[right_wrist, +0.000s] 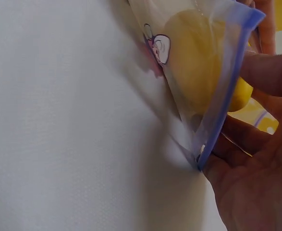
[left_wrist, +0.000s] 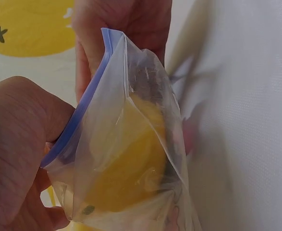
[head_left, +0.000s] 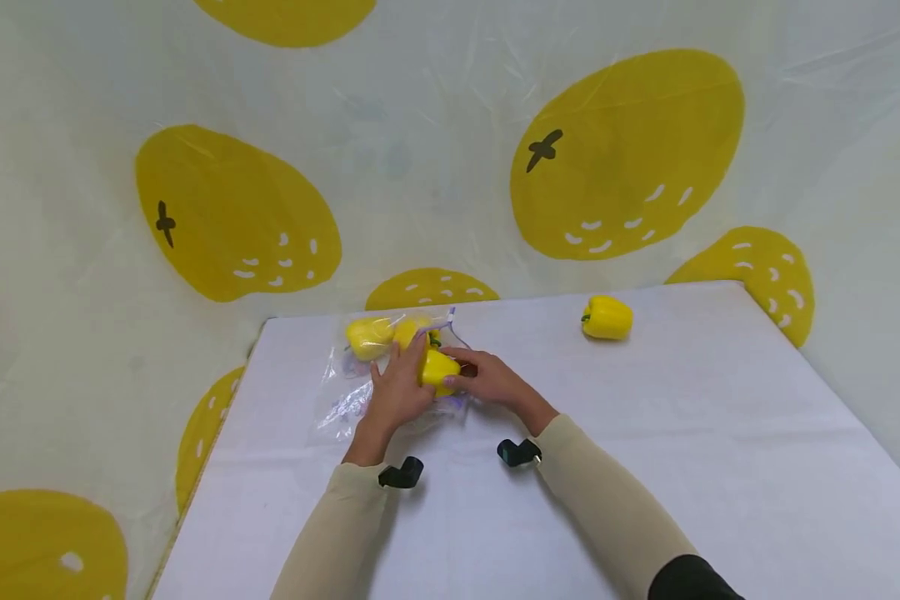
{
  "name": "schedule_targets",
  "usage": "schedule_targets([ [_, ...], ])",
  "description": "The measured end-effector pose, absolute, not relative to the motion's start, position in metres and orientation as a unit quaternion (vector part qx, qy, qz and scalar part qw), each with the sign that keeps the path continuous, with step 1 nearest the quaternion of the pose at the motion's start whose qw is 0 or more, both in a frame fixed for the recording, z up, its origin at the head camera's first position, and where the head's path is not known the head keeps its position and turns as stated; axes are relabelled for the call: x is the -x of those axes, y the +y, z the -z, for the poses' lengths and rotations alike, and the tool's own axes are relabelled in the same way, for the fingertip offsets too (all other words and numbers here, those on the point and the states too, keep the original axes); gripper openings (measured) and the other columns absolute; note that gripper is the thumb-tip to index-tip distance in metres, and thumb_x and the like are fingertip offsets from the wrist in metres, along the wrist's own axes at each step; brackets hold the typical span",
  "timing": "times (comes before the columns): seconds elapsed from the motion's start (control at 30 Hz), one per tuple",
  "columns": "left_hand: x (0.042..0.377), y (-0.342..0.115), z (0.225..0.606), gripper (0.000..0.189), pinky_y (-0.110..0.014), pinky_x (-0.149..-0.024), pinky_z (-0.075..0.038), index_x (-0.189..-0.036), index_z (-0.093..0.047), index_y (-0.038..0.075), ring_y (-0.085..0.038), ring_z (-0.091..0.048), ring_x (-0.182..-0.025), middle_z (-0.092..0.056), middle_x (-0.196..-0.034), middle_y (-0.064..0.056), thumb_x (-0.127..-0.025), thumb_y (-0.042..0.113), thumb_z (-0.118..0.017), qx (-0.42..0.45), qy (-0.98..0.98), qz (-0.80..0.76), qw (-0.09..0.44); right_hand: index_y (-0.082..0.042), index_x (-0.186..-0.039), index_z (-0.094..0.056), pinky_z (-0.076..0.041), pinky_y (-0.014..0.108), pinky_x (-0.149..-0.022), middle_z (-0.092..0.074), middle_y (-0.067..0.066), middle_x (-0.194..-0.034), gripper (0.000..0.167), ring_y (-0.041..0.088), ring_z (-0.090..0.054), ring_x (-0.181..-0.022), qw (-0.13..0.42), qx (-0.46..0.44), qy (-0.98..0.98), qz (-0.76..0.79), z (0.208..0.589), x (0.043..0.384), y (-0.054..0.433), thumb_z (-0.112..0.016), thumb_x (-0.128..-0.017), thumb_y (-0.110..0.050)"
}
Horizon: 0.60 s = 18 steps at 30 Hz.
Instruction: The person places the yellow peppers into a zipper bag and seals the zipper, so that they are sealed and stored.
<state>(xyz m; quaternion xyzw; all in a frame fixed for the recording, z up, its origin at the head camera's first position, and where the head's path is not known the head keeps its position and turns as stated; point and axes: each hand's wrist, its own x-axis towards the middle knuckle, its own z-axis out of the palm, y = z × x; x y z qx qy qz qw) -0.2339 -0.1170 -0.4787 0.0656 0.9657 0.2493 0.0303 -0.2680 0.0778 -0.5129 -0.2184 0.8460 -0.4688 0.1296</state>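
A clear zip bag (head_left: 345,408) with a purple-blue zip edge (left_wrist: 83,103) lies on the table, its mouth towards the right. Two yellow bell peppers, one at the left (head_left: 369,337) and one beside it (head_left: 412,327), show through the plastic. My left hand (head_left: 401,392) grips the bag by its mouth, the thumb behind the zip edge in the left wrist view. At the mouth, my right hand (head_left: 491,381) holds another yellow bell pepper (head_left: 439,372), partly inside the bag in the right wrist view (right_wrist: 193,62). Some of its fingertips are hidden behind the zip edge.
One more yellow bell pepper (head_left: 607,317) lies on its side near the table's back edge, right of the hands. A white cloth covers the table (head_left: 645,433). Behind stands a pale sheet (head_left: 420,150) printed with large yellow fruit.
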Motion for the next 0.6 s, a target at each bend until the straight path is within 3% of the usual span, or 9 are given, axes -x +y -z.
schedule_targets([
  [0.23, 0.2311, -0.1156, 0.4772, 0.094, -0.079, -0.123, -0.001, -0.167, -0.025, 0.022, -0.041, -0.013, -0.164, -0.024, -0.175, 0.006, -0.083, 0.019, -0.066, -0.067, 0.967, -0.244, 0.033, -0.007, -0.14, -0.054, -0.051, 0.048, -0.114, -0.062, 0.017, -0.145, 0.045, 0.034, -0.063, -0.13, 0.154, 0.208, 0.821, 0.51, 0.5144, 0.268, 0.0796, -0.068, -0.098, -0.012],
  [0.6, 0.2298, -0.1145, 0.4778, 0.092, -0.078, -0.124, -0.003, -0.167, -0.025, 0.021, -0.037, -0.012, -0.165, -0.023, -0.175, 0.007, -0.084, 0.018, -0.064, -0.071, 0.971, -0.226, 0.026, -0.017, -0.151, -0.056, -0.055, 0.046, -0.108, -0.072, 0.015, -0.13, 0.051, 0.027, -0.07, -0.113, 0.124, 0.203, 0.857, 0.457, 0.5162, 0.2679, 0.0772, -0.066, -0.102, -0.025],
])
